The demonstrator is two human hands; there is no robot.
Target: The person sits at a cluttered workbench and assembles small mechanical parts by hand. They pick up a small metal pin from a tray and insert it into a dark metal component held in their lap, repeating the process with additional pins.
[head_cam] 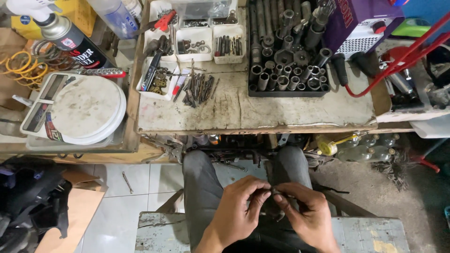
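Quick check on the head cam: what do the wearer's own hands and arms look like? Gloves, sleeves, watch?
Both hands are bare: no gloves on the left hand or the right hand. No rings, watch or wristband show. The wrists and what is in frame of the forearms are uncovered, with no sleeve edge in view. The fingertips look grimy. Below them, the person wears grey trousers.

Top left: black spray can [75, 41] with red-and-white label, white cap, lying tilted beside a yellow cardboard box [77, 14]. Below it, white round scale [77, 110] with grey display strip. Top right: purple machine casing [363, 16] with red lettering.
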